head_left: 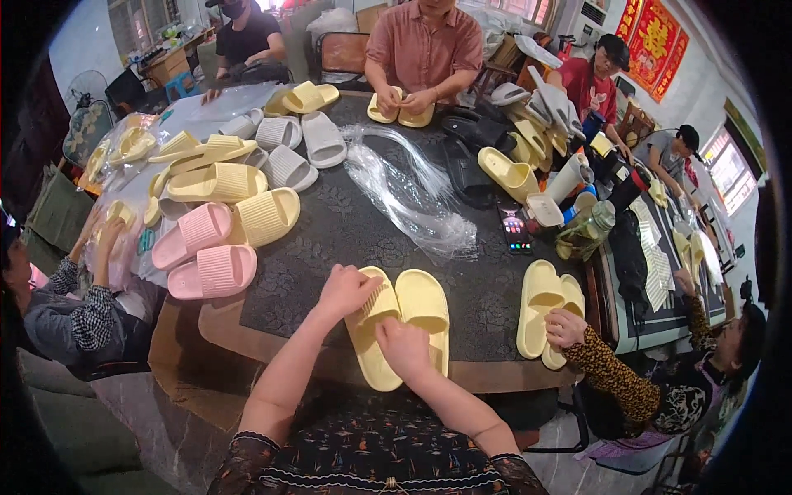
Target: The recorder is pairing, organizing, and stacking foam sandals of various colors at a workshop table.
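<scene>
While both of the person's hands rest on the same pair of pale yellow slippers [400, 326], the 2 slippers lie side by side at the near edge of the dark round worktop [330, 239], soles down, their long axes running away from the person toward the middle of the worktop. The left hand [346, 290] lies on the far, toe end of the left slipper, fingers curled down over its strap; the right hand [404, 348] covers the near, heel end between the 2 slippers, its grip closed lightly on the left slipper's inner edge (how firmly, the view does not show). The right slipper lies just beside the right hand, touching its mate along the inner side, so the right hand is the nearer one to it.

Beyond the pair, a heap of clear plastic bags [404, 194] lies crumpled near the middle of the worktop, and none visibly holds a slipper. A phone [516, 229] lies beside it. To the left, pink slippers [202, 252] and more yellow and grey ones are stacked loose. Another person's hand [565, 327] holds a second yellow pair [544, 309] to the right.
</scene>
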`<act>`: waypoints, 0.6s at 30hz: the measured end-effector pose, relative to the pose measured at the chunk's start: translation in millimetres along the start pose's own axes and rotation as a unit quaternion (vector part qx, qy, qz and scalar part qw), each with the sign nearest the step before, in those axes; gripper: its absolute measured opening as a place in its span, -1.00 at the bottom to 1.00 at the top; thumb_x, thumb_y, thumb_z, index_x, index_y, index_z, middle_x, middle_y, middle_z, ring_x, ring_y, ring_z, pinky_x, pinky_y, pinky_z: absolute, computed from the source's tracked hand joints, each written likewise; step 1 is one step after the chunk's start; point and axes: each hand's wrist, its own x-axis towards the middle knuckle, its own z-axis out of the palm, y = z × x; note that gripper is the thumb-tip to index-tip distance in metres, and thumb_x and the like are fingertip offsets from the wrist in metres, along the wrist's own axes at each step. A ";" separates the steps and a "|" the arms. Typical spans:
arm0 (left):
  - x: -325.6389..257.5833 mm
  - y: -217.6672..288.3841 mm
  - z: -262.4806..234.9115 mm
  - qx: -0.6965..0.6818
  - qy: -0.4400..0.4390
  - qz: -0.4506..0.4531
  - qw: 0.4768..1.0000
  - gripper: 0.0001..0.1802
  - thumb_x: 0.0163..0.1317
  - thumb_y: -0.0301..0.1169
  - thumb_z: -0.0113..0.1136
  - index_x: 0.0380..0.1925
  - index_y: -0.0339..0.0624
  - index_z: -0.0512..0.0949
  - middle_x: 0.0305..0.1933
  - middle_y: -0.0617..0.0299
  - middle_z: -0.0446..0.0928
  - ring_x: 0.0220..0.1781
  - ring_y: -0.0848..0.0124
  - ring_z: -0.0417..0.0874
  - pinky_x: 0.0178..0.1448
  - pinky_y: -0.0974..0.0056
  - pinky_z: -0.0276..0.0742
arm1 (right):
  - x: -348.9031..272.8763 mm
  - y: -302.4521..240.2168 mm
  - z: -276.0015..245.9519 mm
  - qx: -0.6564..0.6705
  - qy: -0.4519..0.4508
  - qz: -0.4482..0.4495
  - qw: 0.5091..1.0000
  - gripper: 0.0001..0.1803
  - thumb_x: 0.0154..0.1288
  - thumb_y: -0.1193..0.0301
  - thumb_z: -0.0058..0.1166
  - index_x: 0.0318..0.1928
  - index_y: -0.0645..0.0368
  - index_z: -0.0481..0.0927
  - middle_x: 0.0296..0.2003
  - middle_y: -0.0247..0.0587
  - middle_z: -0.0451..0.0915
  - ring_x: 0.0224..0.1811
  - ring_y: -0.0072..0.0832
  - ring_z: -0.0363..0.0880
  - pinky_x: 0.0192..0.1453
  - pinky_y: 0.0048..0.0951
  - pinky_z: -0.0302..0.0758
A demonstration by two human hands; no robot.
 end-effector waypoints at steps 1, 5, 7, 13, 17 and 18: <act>2.8 5.4 3.2 -0.063 -0.009 -0.031 0.998 -0.63 0.24 -0.11 0.16 -0.33 -0.20 0.72 -0.36 -0.06 0.63 -0.23 0.01 0.60 -0.01 0.04 0.48 | 1.3 -1.6 1.7 -0.023 -0.025 0.019 0.999 -0.73 0.31 0.24 0.11 -0.49 0.09 0.58 -0.67 -0.04 0.56 -0.62 -0.09 0.59 -0.51 -0.09 0.50; 7.1 18.5 18.3 -0.170 0.050 -0.091 0.980 -0.68 0.18 -0.16 0.21 -0.27 -0.17 0.72 -0.39 0.00 0.66 -0.28 0.09 0.67 -0.11 0.12 0.56 | -5.0 3.5 -4.8 -0.009 -0.020 0.025 0.999 -0.76 0.29 0.24 0.13 -0.42 0.12 0.63 -0.65 -0.03 0.58 -0.60 -0.13 0.62 -0.51 -0.14 0.52; 5.8 23.4 21.6 -0.171 0.112 -0.093 0.974 -0.71 0.20 -0.20 0.21 -0.27 -0.17 0.72 -0.35 0.03 0.67 -0.25 0.14 0.67 -0.09 0.18 0.55 | -12.5 17.7 -23.5 0.142 -0.040 0.050 0.988 -0.74 0.27 0.20 0.13 -0.36 0.14 0.66 -0.53 -0.12 0.66 -0.49 -0.13 0.67 -0.37 -0.17 0.58; 4.1 19.6 23.4 -0.307 0.157 -0.108 0.932 -0.79 0.20 -0.30 0.25 -0.25 -0.13 0.72 -0.33 0.08 0.68 -0.25 0.20 0.64 -0.10 0.19 0.52 | -35.8 93.5 -112.0 0.365 -0.119 0.290 0.877 -0.75 0.23 0.32 0.27 -0.26 0.28 0.69 -0.50 -0.36 0.65 -0.44 -0.66 0.60 -0.36 -0.58 0.50; 6.3 17.0 27.8 -0.321 0.159 -0.090 0.929 -0.79 0.21 -0.30 0.24 -0.24 -0.14 0.72 -0.33 0.11 0.68 -0.26 0.22 0.63 -0.09 0.20 0.51 | -44.9 123.7 -135.2 0.369 -0.063 0.344 0.861 -0.79 0.23 0.33 0.27 -0.30 0.24 0.69 -0.51 -0.33 0.65 -0.48 -0.67 0.56 -0.38 -0.66 0.42; 6.0 17.2 27.1 -0.323 0.156 -0.090 0.929 -0.79 0.21 -0.30 0.24 -0.24 -0.14 0.72 -0.33 0.12 0.68 -0.27 0.22 0.63 -0.09 0.21 0.51 | -46.8 125.5 -137.0 0.414 -0.019 0.341 0.844 -0.81 0.23 0.35 0.26 -0.32 0.24 0.68 -0.52 -0.33 0.64 -0.49 -0.67 0.54 -0.40 -0.66 0.40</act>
